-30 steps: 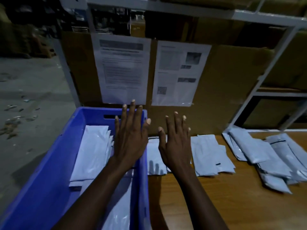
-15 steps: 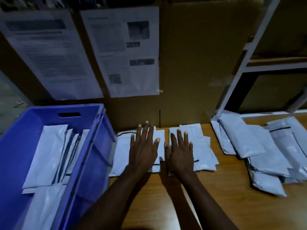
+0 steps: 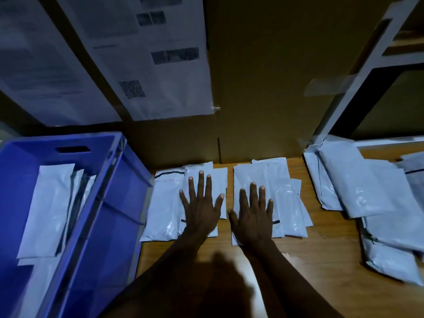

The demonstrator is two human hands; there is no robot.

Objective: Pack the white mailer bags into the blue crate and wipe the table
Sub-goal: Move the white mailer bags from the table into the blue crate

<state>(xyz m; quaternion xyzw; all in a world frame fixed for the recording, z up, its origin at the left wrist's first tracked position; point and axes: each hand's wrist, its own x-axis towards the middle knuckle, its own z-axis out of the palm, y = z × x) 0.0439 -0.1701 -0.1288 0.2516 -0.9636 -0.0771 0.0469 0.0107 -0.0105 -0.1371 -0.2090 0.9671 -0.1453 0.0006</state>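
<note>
A: Where are the hands?

B: Both lie flat, fingers straight and spread. The left hand (image 3: pixel 200 210) is on the left stack of mailer bags (image 3: pixel 165 203), the right hand (image 3: pixel 254 216) on the right stack (image 3: pixel 291 203) beside it, both stacks on the table (image 3: pixel 321 260).

A: And the crate?

B: The blue crate (image 3: pixel 110 203) sits just left of the left stack, with some bags already inside. The stacks' long axes run away from the person, in line with the fingers. I'd say the left hand is nearer for the carry.

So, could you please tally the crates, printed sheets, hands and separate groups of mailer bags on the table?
Blue crate: 1
Printed sheets: 2
Hands: 2, left hand and right hand
Groups of mailer bags on the table: 3
Total: 8
</note>
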